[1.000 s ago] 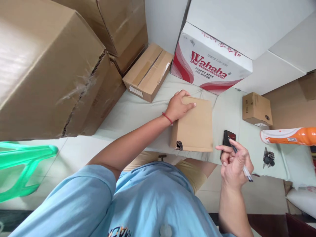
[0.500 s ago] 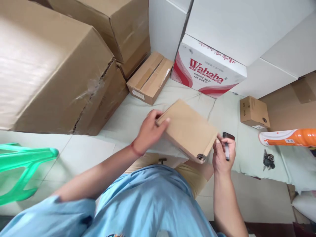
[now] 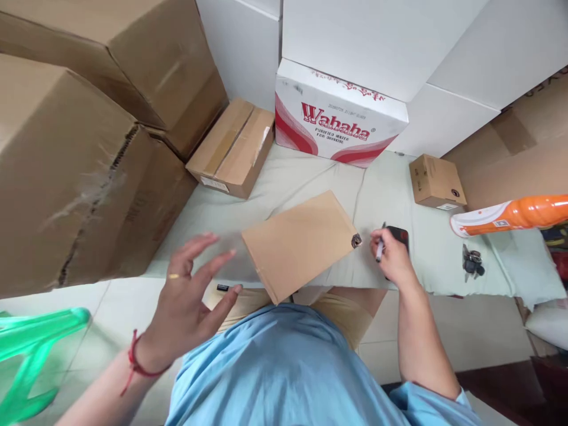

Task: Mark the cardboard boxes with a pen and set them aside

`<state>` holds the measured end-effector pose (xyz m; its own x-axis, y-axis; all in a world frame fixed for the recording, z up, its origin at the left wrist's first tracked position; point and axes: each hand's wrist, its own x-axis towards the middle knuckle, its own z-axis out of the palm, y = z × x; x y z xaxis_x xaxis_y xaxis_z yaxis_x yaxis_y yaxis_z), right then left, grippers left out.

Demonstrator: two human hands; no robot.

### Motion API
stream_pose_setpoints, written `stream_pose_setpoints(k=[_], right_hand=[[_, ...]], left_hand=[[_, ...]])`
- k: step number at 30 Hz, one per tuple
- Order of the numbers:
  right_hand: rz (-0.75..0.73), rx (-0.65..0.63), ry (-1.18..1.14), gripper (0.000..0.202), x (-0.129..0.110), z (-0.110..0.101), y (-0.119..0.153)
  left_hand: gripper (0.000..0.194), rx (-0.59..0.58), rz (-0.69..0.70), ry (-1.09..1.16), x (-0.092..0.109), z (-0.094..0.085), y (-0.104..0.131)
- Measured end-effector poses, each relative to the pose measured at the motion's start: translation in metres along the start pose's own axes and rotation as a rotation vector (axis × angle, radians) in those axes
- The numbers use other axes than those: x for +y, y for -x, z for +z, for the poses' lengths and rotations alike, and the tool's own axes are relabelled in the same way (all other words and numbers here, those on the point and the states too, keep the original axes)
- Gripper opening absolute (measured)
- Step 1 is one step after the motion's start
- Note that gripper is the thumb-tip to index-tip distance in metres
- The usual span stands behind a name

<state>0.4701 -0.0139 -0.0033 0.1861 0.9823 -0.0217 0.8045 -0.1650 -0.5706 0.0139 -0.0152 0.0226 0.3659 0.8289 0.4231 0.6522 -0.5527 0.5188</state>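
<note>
A flat brown cardboard box (image 3: 302, 245) lies on the pale green cloth in front of me, with a small dark printed mark at its right corner. To its left my left hand (image 3: 195, 290) hovers with fingers spread, holding nothing and apart from the box. My right hand (image 3: 393, 254), just right of the box, has its fingers closed on a marker pen (image 3: 379, 251) with a grey-white barrel. A black phone (image 3: 400, 235) lies beneath and beside that hand, partly covered by it.
Large cartons (image 3: 89, 189) stand at the left, beside a taped box (image 3: 233, 145). A white-and-red Wahaba carton (image 3: 339, 121) is against the wall. Rightward are a small box (image 3: 438, 182), an orange-and-white bottle (image 3: 510, 214) and keys (image 3: 473, 262). A green stool (image 3: 39, 343) is at lower left.
The cardboard box has turned and now lies on the cloth. My left hand has let go and moved left. My right hand has come away from the box, still gripping the marker pen.
</note>
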Motion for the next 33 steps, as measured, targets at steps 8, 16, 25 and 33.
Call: stream_pose_setpoints(k=[8,16,25,33], right_hand=[[-0.109,0.021,0.192,0.062,0.019,0.018,0.03],[0.446,0.323,0.407,0.096,0.061,0.018,0.071],[0.679,0.181,0.438,0.097,0.042,0.009,0.061],[0.718,0.037,0.376,0.094,0.053,-0.017,0.051]], left_hand=[[0.059,-0.338,0.309,-0.046,-0.021,0.012,-0.055],[0.025,-0.056,0.113,-0.026,0.055,0.045,0.005],[0.009,0.014,0.29,0.133,0.086,0.048,-0.044],[0.028,-0.154,0.365,0.034,0.08,0.078,-0.088]])
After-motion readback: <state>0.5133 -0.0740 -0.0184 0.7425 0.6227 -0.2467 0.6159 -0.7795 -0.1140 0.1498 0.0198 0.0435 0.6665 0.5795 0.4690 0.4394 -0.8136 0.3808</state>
